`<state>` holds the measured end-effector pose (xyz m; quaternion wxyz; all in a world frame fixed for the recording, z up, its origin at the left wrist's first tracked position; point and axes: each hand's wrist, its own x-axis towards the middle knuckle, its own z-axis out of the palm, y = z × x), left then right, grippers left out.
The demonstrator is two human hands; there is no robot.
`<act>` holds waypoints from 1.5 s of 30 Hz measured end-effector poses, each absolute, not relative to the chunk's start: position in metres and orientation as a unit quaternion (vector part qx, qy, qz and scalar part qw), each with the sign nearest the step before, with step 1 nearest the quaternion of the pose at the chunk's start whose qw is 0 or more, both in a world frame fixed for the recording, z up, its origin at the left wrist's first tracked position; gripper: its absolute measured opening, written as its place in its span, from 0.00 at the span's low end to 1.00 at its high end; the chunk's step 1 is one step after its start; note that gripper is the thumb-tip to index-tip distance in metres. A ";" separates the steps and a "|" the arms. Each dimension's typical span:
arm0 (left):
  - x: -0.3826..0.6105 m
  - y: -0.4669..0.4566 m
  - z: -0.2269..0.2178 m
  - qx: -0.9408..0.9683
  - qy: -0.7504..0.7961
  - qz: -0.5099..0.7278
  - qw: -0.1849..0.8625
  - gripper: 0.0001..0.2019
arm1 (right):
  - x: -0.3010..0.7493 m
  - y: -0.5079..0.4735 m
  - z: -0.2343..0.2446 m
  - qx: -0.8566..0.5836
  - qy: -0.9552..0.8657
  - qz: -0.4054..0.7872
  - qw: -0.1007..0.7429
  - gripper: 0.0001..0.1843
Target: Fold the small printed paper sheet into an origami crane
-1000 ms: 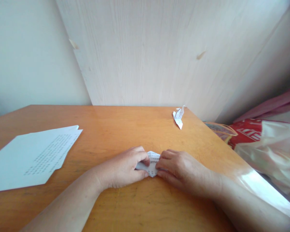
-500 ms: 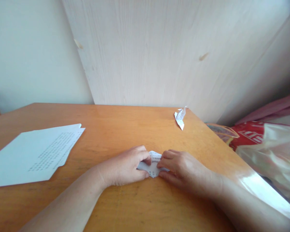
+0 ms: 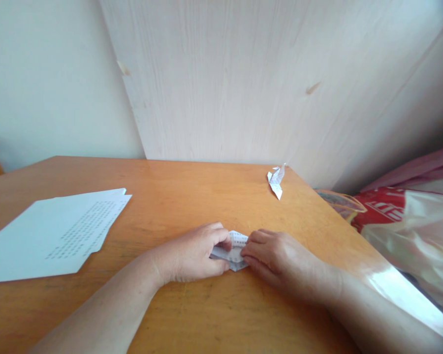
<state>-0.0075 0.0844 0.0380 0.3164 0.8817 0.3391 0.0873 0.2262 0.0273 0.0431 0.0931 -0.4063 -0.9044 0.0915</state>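
A small folded piece of printed paper [image 3: 235, 251] lies on the orange wooden table [image 3: 192, 196], pinched from both sides. My left hand [image 3: 194, 254] curls its fingers and thumb on the paper's left edge. My right hand [image 3: 276, 255] grips the right edge with fingers pressed together. Most of the paper is hidden under the fingers.
A stack of printed white sheets [image 3: 55, 233] lies at the left of the table. A small folded paper figure [image 3: 275, 180] sits near the far right corner. A pale wooden board [image 3: 243, 78] leans behind the table. Plastic bags [image 3: 402, 226] crowd the right edge.
My hands have barely moved; the fingers have shifted slightly on the folded paper. The view has drifted a little to the left.
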 end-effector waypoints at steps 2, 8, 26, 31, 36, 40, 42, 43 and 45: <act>-0.007 0.083 0.038 0.883 0.334 0.090 0.317 0.06 | 0.226 0.026 0.043 -0.404 -0.905 0.092 0.094 0.10; -0.004 0.081 0.041 0.886 0.329 0.090 0.315 0.04 | 0.224 0.025 0.041 -0.424 -0.894 0.102 0.108 0.08; -0.005 0.081 0.043 0.883 0.355 0.071 0.300 0.07 | 0.222 0.037 0.028 -0.492 -0.823 0.220 0.180 0.10; -0.004 0.082 0.043 0.880 0.351 0.074 0.312 0.09 | 0.220 0.036 0.029 -0.487 -0.803 0.276 0.205 0.08; -0.004 0.084 0.040 0.880 0.350 0.083 0.311 0.11 | 0.219 0.034 0.029 -0.511 -0.797 0.260 0.189 0.06; -0.004 0.084 0.039 0.881 0.354 0.074 0.306 0.10 | 0.218 0.035 0.028 -0.489 -0.815 0.248 0.187 0.08; -0.004 0.084 0.040 0.879 0.355 0.071 0.309 0.09 | 0.218 0.036 0.029 -0.480 -0.819 0.248 0.193 0.08; -0.004 0.084 0.041 0.879 0.356 0.069 0.311 0.09 | 0.218 0.035 0.029 -0.478 -0.819 0.251 0.194 0.08; -0.005 0.084 0.041 0.878 0.354 0.065 0.316 0.08 | 0.219 0.035 0.029 -0.483 -0.815 0.255 0.194 0.08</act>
